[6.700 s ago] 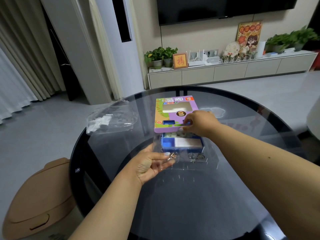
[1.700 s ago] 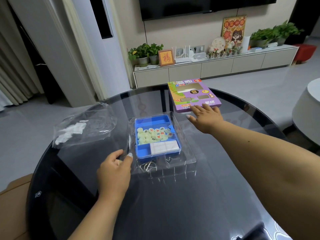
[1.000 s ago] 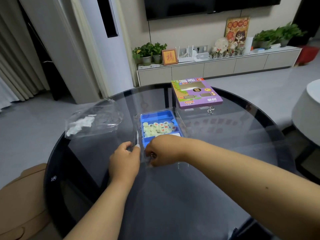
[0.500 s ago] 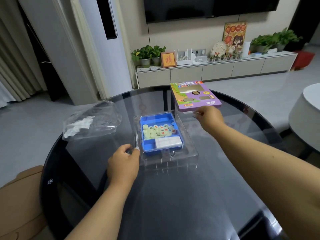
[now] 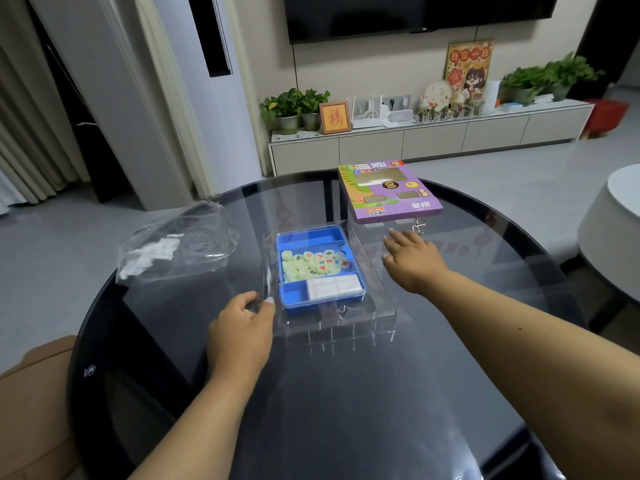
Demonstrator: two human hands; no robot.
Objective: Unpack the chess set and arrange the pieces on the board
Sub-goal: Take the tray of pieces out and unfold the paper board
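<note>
The clear plastic tray [image 5: 332, 317] edge is pinched by the left hand [image 5: 242, 327] on the glass table [image 5: 346, 410]; inside it the blue case [image 5: 317, 268] of round chess pieces [image 5: 313, 265] is seated — right hand [image 5: 412, 261] spread flat beyond, fingers relaxed — purple box [image 5: 388, 192] farthest.

Bare glass table [image 5: 346, 410] lies open toward the body from both hands. Between the hands sits the clear tray [image 5: 377, 306] holding the blue box [image 5: 289, 299]; the left hand [image 5: 242, 327] pinches the tray's left edge. Beyond the right hand [image 5: 412, 258], a metal ring [image 5: 419, 225] and the purple carton [image 5: 388, 192] block the far side. A crumpled plastic bag [image 5: 176, 247] lies past the left hand, to its left. The glass right of the right hand is free.
</note>
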